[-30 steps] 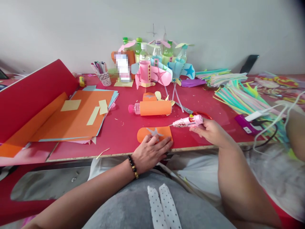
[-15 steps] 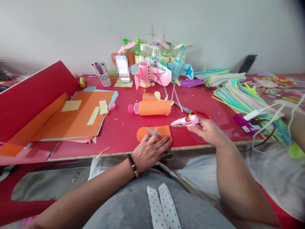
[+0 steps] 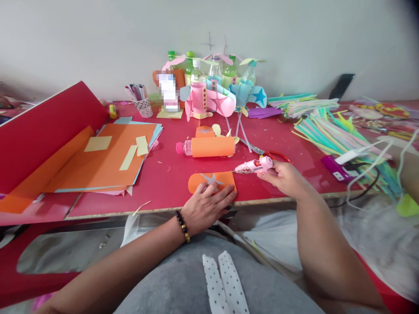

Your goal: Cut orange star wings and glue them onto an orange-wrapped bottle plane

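My left hand (image 3: 211, 203) lies flat with its fingers stretched over an orange paper piece (image 3: 195, 181), which bears a grey star (image 3: 212, 179), at the table's front edge. In my right hand (image 3: 288, 179) is a pink glue gun (image 3: 253, 165), its handle wrapped by the fingers. The gun's nozzle points left and meets, or nearly meets, the upper right corner of the orange piece. Just beyond lies a plastic bottle (image 3: 212, 147) on its side, wrapped in orange paper, with a pink cap. Behind its right end rest red-handled scissors (image 3: 276, 156).
Orange and blue paper sheets (image 3: 98, 165) are stacked at left beside a red board (image 3: 49, 135). Several paper-winged bottles (image 3: 198, 98) stand at the back near a pen cup (image 3: 144, 108). At right are paper strips (image 3: 337, 135), a purple power block (image 3: 337, 170) and white cables (image 3: 363, 163).
The view has shifted very slightly. Both hands, the glue gun and the orange piece keep nearly the same places, with no grip changed.
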The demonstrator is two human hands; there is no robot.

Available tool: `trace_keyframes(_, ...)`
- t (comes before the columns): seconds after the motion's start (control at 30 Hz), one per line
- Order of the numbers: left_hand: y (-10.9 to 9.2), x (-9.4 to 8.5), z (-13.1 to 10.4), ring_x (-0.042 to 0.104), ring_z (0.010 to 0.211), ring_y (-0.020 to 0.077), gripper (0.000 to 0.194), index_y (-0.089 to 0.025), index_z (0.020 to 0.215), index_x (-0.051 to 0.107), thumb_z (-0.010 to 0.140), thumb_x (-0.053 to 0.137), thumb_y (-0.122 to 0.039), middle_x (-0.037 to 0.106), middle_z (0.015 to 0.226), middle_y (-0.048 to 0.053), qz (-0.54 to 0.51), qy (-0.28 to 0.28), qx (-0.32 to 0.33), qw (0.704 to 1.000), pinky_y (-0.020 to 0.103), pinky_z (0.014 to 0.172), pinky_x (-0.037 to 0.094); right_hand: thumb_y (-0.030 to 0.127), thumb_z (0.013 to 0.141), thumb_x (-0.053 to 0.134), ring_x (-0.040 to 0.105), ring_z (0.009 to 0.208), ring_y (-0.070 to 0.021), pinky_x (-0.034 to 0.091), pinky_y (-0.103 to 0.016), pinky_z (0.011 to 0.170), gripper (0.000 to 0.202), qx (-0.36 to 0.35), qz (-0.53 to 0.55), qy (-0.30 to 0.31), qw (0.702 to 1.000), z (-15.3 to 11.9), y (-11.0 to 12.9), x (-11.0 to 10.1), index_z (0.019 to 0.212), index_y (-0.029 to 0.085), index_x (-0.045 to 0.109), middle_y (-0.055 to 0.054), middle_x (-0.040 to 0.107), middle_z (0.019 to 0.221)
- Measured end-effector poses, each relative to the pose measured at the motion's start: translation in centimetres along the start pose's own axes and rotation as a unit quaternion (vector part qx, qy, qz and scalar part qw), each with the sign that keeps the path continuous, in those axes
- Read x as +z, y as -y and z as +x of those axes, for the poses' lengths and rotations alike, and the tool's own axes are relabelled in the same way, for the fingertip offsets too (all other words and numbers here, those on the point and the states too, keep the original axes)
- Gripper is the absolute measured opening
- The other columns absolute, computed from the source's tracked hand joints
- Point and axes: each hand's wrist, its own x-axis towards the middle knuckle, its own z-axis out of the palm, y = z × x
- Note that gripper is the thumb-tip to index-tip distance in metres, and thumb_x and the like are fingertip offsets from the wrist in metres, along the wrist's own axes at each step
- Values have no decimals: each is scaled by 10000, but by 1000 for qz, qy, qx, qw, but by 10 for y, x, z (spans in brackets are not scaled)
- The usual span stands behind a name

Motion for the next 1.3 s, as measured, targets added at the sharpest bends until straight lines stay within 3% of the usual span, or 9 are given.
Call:
trace_keyframes(0.5,0,0,0,386,1251,271,536,-298,1503,264,992,350,-435,293,1566,-37,45,6,3,999,460,1016,326,424,831,643,688,1028,-284,543,-397,935,366,14,33,14,999,0,5,1,1123,204,666,-65,730,1103)
trace_keyframes(0.8,0,-1,-1,386,1246,270,540,-297,1498,276,987,365,-449,315,1556,-42,51,-4,7,999,453,995,333,428,845,629,694,998,-279,555,-369,873,364,11,-22,16,1000,-1,12,-2,1121,197,682,-57,743,1057)
trace_keyframes(1.3,0,1,-1,391,1247,266,533,-304,1494,284,987,352,-455,310,1559,-25,65,-9,6,998,450,990,342,429,827,646,713,928,-264,570,-358,830,323,21,12,36,999,-6,15,-4,1060,210,687,-48,754,991)
